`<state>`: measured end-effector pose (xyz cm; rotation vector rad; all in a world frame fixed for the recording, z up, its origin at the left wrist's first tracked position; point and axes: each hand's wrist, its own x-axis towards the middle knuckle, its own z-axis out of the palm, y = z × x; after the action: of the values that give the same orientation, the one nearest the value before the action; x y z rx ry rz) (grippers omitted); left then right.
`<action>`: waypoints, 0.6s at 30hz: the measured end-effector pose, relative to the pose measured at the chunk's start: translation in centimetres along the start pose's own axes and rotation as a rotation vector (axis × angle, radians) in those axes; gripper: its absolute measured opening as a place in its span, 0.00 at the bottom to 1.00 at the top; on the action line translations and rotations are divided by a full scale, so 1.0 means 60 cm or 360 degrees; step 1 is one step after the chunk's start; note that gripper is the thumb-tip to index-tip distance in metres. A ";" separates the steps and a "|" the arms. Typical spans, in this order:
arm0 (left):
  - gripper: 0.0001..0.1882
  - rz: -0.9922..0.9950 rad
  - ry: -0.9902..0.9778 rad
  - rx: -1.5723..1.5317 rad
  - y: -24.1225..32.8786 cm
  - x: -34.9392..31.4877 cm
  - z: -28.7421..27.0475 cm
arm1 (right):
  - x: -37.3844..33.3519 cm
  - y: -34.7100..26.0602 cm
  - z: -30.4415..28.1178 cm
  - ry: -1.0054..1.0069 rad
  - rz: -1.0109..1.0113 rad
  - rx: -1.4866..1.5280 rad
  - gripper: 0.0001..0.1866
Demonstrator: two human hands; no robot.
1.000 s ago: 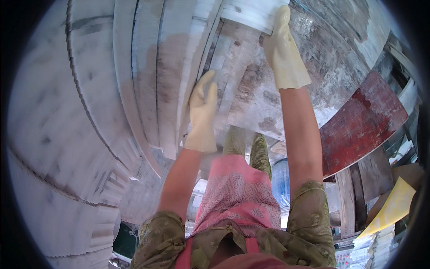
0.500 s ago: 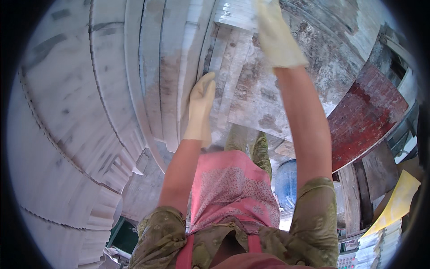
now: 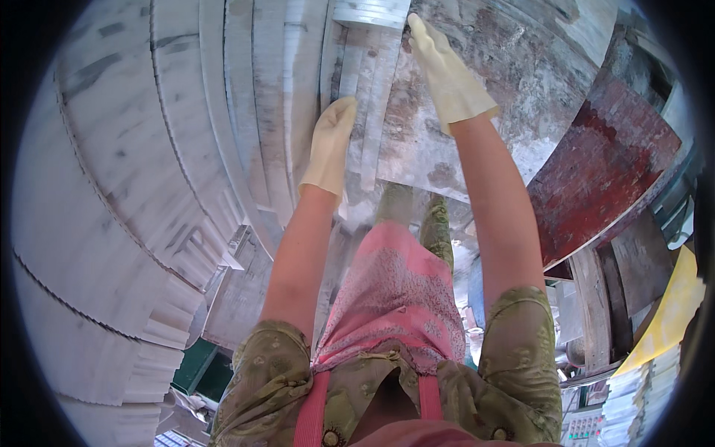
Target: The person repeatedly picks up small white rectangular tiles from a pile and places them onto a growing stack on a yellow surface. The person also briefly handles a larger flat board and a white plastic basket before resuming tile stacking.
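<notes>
My left hand (image 3: 330, 145), in a cream rubber glove, is by the long pale strips left of the middle. Its fingers are close together with bent tips, and I see nothing held in them. My right hand (image 3: 449, 74), gloved the same way, reaches farther over the stained wooden board (image 3: 484, 97). Its fingers are stretched out, tips by the end of a stack of glossy white strips (image 3: 372, 13). Between my hands narrow pale strips (image 3: 370, 112) lie lengthwise on the board.
Stacks of long whitish planks (image 3: 112, 156) fill the left side. At the right is a red-stained panel (image 3: 607, 167), with upright boards (image 3: 596, 298) below it. A yellow sheet (image 3: 670, 313) lies on white corrugated pieces at the lower right. My pink apron (image 3: 395, 298) hangs close to the board.
My right hand has come back toward me and left, off the white stack's side. The left has shifted slightly up in the picture. The whole view has turned a little.
</notes>
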<state>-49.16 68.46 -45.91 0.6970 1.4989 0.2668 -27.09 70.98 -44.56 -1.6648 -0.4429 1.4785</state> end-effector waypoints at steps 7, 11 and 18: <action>0.27 -0.0042 -0.0067 -0.0205 -0.023 0.026 -0.027 | 0.058 0.048 0.060 0.0184 -0.0162 0.0065 0.41; 0.27 0.0035 -0.0066 -0.0068 -0.009 0.023 -0.022 | 0.064 0.060 0.062 0.0151 -0.0193 -0.0065 0.39; 0.28 0.0038 -0.0117 0.0015 -0.021 0.027 -0.031 | 0.086 0.090 0.040 0.0010 -0.0183 -0.0321 0.37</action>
<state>-51.12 68.89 -47.80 0.7251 1.4234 0.2501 -29.48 72.50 -51.87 -1.7676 -0.6919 1.3807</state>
